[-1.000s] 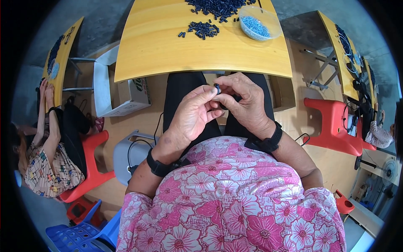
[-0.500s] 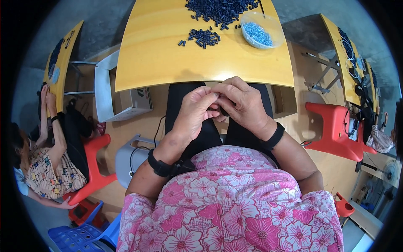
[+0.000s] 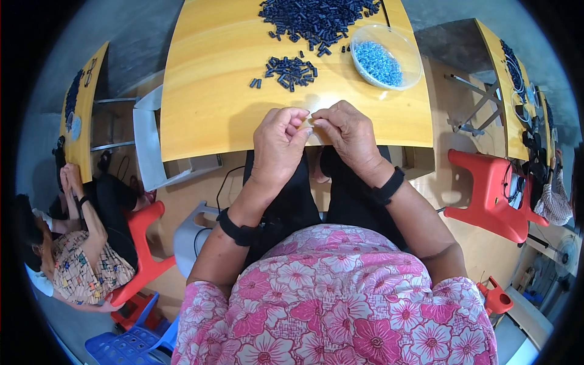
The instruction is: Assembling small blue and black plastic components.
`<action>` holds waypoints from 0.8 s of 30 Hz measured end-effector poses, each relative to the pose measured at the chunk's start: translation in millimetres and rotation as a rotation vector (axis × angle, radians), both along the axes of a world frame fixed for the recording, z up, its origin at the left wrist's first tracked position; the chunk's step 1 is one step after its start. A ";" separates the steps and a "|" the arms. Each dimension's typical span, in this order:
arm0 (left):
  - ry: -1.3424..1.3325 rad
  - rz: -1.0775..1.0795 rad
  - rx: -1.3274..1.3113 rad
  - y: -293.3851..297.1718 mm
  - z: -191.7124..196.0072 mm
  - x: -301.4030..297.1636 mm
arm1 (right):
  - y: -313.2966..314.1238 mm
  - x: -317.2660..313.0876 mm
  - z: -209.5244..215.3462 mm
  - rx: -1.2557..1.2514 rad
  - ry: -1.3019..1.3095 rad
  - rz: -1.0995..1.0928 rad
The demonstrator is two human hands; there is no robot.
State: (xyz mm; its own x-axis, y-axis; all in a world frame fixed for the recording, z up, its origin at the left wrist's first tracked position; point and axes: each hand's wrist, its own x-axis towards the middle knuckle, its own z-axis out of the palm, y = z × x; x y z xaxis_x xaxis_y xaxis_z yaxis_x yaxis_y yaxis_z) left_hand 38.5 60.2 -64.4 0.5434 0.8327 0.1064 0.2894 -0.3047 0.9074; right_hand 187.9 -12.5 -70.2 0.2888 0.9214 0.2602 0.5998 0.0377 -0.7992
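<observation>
My left hand (image 3: 277,145) and my right hand (image 3: 351,134) meet at the near edge of the yellow table (image 3: 213,109), thumbs and fingers pinched with a small gap between the fingertips. Whatever they pinch is too small or hidden to make out. Just beyond them lies a small group of short black tube-like pieces (image 3: 291,73). A large heap of the same black pieces (image 3: 310,21) spreads farther back. To the right of the small group, a clear round bowl (image 3: 412,61) holds many tiny light-blue pieces (image 3: 378,63).
An open white cardboard box (image 3: 149,143) stands below the table's left side. Red plastic stools (image 3: 486,188) and a grey stool (image 3: 193,234) are nearby. At a left-hand table (image 3: 91,115) another person (image 3: 82,255) sits working; more tables stand right.
My hands have lifted a little, now over the table's near edge, and their fingertips have drawn slightly apart. The view has tilted, so more of the table shows.
</observation>
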 end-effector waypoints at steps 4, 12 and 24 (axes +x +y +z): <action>-0.021 0.001 0.023 3.3 -7.5 11.1 | 6.6 -0.9 -1.6 -0.048 0.003 0.005; 0.010 0.033 0.042 2.5 -10.1 11.2 | 9.3 -2.9 0.7 -0.091 0.109 -0.029; 0.090 0.022 0.136 6.8 -11.9 10.3 | 7.2 -0.2 -0.8 -0.042 0.030 0.040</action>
